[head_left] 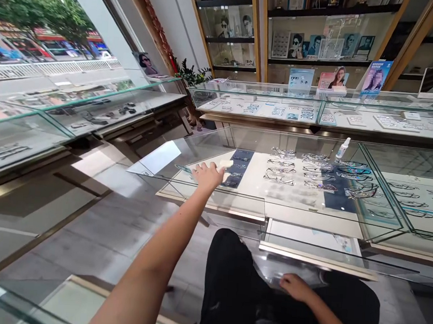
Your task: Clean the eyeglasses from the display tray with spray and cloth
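My left hand (208,176) reaches far forward onto the glass counter top (218,196), palm down with its fingers spread. A pale yellow cloth (226,164) lies against the thumb side, partly under the hand. By the fingertips on the left is a teal-edged pair of glasses (182,168); whether the fingers touch it I cannot tell. Down by my black-clad thigh, my right hand (297,287) rests with loosely curled fingers, and nothing shows in it.
A small spray bottle (343,148) stands on the counter glass. Rows of eyeglasses (279,170) lie inside the case, with an open drawer (307,239) below. A white sheet (155,158) lies at the left corner. More display cases (255,106) stand behind and to the left.
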A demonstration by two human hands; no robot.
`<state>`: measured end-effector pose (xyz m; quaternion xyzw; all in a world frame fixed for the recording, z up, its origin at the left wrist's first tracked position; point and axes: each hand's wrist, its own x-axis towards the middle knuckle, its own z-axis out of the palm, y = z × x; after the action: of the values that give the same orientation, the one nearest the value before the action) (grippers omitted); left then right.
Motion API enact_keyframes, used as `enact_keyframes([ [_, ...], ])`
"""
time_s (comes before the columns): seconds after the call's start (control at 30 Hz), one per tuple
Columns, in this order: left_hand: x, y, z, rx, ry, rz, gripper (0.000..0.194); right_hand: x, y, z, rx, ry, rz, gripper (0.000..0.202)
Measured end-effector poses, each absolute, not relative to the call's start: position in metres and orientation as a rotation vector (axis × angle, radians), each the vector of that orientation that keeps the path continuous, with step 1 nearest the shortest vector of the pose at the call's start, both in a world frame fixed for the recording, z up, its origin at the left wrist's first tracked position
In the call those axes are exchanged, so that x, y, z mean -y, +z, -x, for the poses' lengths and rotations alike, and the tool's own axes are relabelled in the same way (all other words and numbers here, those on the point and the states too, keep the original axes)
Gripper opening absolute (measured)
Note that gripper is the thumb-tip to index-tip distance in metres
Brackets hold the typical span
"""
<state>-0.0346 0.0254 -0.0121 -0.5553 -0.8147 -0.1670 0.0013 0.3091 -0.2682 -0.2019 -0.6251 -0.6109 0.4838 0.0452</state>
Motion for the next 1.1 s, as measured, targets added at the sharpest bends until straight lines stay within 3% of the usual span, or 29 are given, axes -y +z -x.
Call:
enact_keyframes([
  [0.23,-0.029,0.019,0.099,2.638,-0.582,1.57,0.061,0.321,-0.181,-0.39,1.561,1.292,1.976,0.036],
  [0.37,0.006,0.01,0.088,2.382,-0.672,1.878,0.054,0.35,-0.169,-0.406,1.378,1.049,1.936,0.038],
  [0.43,0.041,-0.009,0.073,2.197,-0.651,2.147,0.045,0.359,-0.16,-0.412,1.386,0.709,1.956,0.037],
  [0.53,0.096,-0.055,0.056,1.894,-0.465,2.635,0.024,0.358,-0.143,-0.422,1.448,-0.082,1.892,0.028],
  [0.63,0.126,-0.103,0.05,1.526,-0.131,2.963,0.029,0.335,-0.123,-0.426,1.524,-0.626,1.683,0.028],
  [0.83,0.119,-0.169,0.046,1.765,-0.023,2.788,0.077,0.28,-0.112,-0.411,1.565,-0.618,1.715,0.051],
  [1.1,0.127,-0.196,0.027,1.993,0.041,2.63,0.088,0.277,-0.138,-0.417,1.555,-0.673,1.755,0.048],
])
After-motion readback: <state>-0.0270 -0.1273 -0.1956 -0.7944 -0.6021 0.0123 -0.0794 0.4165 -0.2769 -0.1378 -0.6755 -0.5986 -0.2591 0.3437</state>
